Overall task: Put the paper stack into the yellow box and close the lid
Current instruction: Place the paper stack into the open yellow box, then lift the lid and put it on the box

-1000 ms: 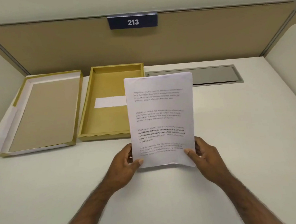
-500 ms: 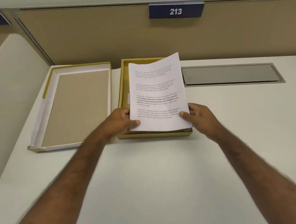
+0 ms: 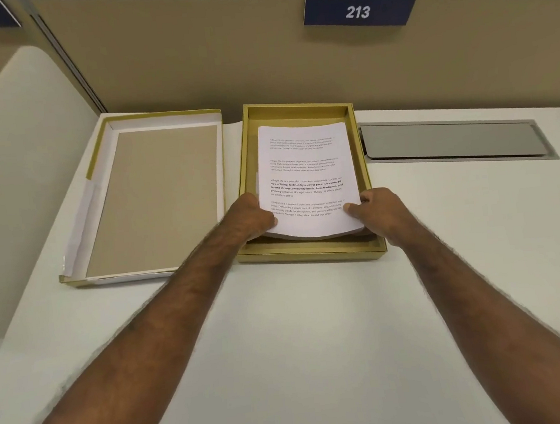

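Observation:
A white paper stack (image 3: 305, 171) with printed text lies inside the open yellow box (image 3: 366, 176) at the back middle of the desk, its near end still a little raised. My left hand (image 3: 250, 216) grips the stack's near left corner. My right hand (image 3: 379, 210) grips its near right corner. Both hands reach over the box's front wall. The lid (image 3: 157, 196) lies upside down to the left of the box, brown inside with white walls and a yellow rim.
A grey metal cable flap (image 3: 453, 142) is set into the desk right of the box. A tan partition with a blue sign "213" (image 3: 358, 11) stands behind. A cream side panel (image 3: 11, 169) rises on the left.
Both hands have carried the paper stack forward and to the left, from upright over the desk down into the yellow box, where it now lies nearly flat.

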